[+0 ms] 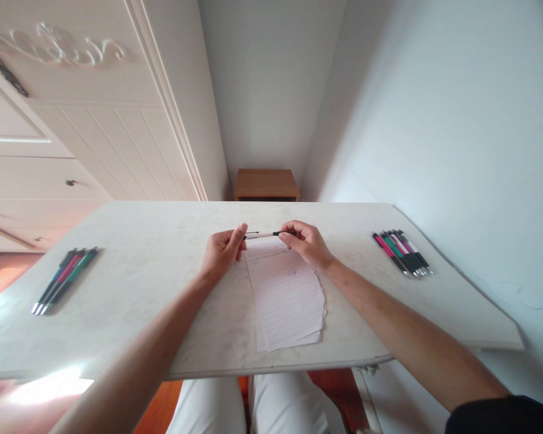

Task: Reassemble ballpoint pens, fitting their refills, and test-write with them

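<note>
The left hand and the right hand hold one white and black pen between them. The left hand is closed on the end with the black clip, with its thumb on top. The right hand pinches the other end, where the black grip is. The pen lies sideways in the hands, over the middle of the desk, nearer the far edge than the near edge. It is right by the top of some lined paper. I can't tell if the pen touches the paper.

The paper is in more than one sheet, and the sheets don't line up. It runs down toward the near edge of the desk. There is some writing near its top, too small to read, and its right side is torn and bumpy.

By the left edge of the desk is a small bunch of pens, blue, pink and green. Their silver ends point to the near left corner. By the right edge is a row of pens, with pink, green and white ones side by side. Past the far edge is a little brown wooden cabinet.
</note>
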### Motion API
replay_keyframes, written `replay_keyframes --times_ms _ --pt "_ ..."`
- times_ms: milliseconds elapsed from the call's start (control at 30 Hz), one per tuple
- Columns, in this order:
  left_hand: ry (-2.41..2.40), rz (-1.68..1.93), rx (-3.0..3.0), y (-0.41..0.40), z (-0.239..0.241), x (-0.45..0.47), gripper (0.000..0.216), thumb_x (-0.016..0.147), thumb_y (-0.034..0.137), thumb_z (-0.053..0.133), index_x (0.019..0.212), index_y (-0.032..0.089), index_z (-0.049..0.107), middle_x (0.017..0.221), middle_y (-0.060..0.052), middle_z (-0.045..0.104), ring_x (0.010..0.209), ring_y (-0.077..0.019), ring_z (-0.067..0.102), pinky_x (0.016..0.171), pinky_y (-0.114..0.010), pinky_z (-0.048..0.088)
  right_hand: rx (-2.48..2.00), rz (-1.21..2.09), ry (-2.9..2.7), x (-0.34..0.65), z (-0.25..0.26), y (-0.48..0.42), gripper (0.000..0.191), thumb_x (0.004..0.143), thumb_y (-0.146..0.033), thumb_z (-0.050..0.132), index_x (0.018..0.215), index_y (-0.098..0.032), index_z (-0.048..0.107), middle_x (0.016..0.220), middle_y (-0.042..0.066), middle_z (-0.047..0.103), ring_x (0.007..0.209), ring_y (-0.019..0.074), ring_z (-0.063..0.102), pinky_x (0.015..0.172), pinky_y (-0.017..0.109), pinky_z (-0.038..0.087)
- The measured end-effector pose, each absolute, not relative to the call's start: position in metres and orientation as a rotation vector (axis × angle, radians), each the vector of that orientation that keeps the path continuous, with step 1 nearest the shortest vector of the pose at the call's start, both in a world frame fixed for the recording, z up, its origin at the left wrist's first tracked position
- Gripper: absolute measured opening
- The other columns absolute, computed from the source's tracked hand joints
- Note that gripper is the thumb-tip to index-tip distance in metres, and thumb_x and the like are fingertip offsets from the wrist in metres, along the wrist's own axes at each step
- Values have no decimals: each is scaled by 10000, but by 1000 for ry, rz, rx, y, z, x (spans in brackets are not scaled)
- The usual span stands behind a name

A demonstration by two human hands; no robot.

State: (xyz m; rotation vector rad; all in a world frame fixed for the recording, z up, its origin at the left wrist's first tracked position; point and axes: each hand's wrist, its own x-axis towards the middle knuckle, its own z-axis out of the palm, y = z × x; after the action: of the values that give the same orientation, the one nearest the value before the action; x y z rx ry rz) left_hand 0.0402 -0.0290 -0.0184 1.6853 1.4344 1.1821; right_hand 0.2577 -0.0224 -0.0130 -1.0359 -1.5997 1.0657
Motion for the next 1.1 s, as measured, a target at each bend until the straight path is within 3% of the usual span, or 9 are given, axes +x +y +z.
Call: replay_keyframes --times_ms 267,467,767,1100 --pt "1366 1292 1569 -27 -17 40 508 890 570 485 621 158 609 502 -10 565 411 -94 492 424 -207 377 -1044 1052 -1599 260 -13 -21 280 755 -445 679 807 -176 623 706 3 590 603 120 499 560 254 413" --pt "1318 1348 1561 -25 -16 36 444 910 531 487 672 166 569 431 23 502 394 -81 449 435 -192 350 -1052 1066 -1564 269 -11 -13 271 722 -415 711 795 -167 629 666 -6 576 588 112 494 547 248 408" --pt "1224 1409 1504 -22 -18 35 387 870 527 532 830 146 588 717 -5 598 430 -62 507 406 -195 351 -1069 1173 -1565 288 -4 -2 289 671 -400 756 773 -155 640 656 -11 587 578 103 503 572 254 439" --pt "1268 1183 1674 -14 -23 23 291 838 427 535 861 149 617 709 -20 609 498 -106 548 474 -221 417 -1125 1106 -1547 305 1 4 256 652 -376 753 742 -161 647 655 -6 598 580 105 501 569 257 445"
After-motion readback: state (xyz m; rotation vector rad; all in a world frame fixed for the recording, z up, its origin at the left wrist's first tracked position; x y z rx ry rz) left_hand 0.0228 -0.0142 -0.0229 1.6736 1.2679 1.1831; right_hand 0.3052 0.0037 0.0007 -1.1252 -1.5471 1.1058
